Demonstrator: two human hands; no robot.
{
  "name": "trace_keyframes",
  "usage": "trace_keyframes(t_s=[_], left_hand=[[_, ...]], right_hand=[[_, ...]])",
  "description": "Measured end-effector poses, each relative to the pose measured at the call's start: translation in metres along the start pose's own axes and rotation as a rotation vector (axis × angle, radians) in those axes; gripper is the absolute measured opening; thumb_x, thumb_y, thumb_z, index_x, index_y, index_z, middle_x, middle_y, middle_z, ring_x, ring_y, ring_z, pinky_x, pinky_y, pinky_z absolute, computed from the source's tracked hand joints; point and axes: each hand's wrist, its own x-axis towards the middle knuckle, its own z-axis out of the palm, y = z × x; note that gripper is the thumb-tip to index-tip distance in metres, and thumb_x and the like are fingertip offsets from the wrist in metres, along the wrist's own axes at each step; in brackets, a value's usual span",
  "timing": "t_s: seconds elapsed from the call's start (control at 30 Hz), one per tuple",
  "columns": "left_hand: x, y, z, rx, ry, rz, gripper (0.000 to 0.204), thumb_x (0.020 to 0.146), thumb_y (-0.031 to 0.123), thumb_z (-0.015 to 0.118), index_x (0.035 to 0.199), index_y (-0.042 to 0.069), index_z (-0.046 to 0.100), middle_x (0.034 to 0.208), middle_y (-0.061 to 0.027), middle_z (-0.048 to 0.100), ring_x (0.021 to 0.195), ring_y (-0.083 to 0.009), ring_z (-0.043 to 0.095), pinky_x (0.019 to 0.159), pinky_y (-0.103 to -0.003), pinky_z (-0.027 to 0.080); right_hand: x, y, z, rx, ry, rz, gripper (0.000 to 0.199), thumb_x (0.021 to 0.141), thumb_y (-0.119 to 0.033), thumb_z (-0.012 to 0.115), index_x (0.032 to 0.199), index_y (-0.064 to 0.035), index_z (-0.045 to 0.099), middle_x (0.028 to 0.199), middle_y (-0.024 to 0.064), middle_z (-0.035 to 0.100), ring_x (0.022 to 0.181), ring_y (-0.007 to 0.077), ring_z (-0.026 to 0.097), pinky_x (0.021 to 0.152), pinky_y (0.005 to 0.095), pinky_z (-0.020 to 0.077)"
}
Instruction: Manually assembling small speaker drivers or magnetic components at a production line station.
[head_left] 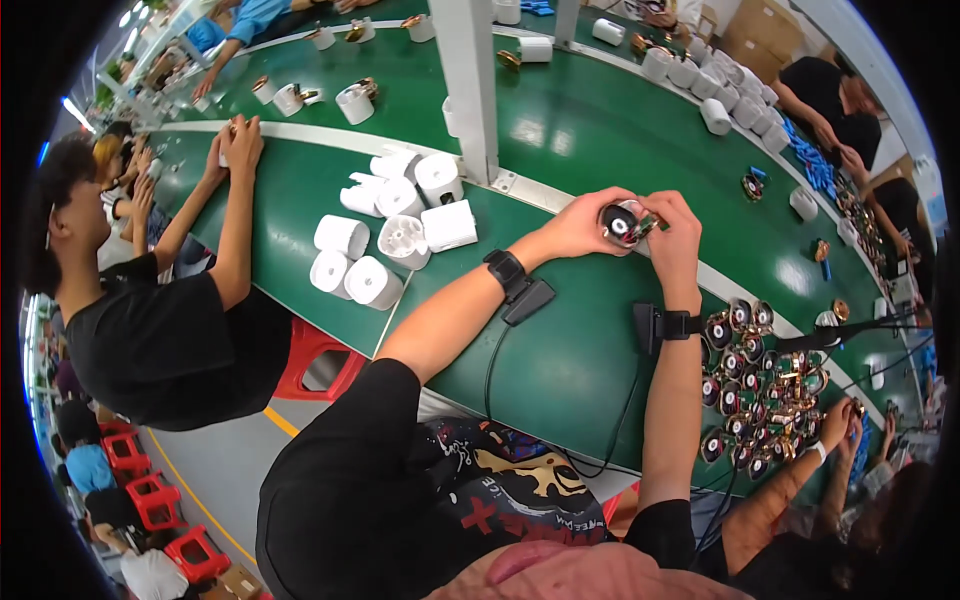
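Green tabletop (565, 345) lies open between near edge and pale rail (535, 192), beside which the left hand (583, 224) cups and the right hand (677, 232) pinches one round assembly (621, 226), black face toward the wearer's head, long axis too foreshortened to tell.

Both hands sit right of the white post (466, 95), close together: left hand (583, 222) cupped with fingers curled, right hand (677, 232) a bit farther out, fingertips bent inward. Left forearm (455, 312) slants along the post's near side; right forearm (672, 410)'s pretty much upright.
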Motion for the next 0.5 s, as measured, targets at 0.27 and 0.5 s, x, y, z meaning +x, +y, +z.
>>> trace_keyframes(t_s=[0.27, 0.5], left_hand=[[0.002, 0.008, -0.001, 0.016, 0.004, -0.067, 0.064, 0.063, 0.013, 0.082, 0.120, 0.001, 0.055, 0.105, -0.0077, 0.064, 0.099, -0.0172, 0.061, 0.092, -0.031, 0.048], [0.004, 0.008, -0.006, -0.034, -0.028, -0.082, 0.066, 0.064, 0.012, 0.082, 0.123, 0.002, 0.054, 0.112, -0.0071, 0.062, 0.106, -0.0159, 0.058, 0.098, -0.032, 0.045]], right_hand=[[-0.009, 0.028, 0.026, 0.460, 0.069, 0.287, 0.016, 0.086, 0.002, 0.058, 0.098, 0.0051, 0.067, 0.098, 0.0093, 0.068, 0.088, 0.0146, 0.063, 0.080, 0.0266, 0.0489], [-0.020, 0.019, 0.071, 0.356, 0.380, 0.333, 0.033, 0.094, -0.012, 0.050, 0.123, 0.0037, 0.054, 0.102, 0.0139, 0.068, 0.097, 0.0203, 0.063, 0.084, 0.0295, 0.0493]])
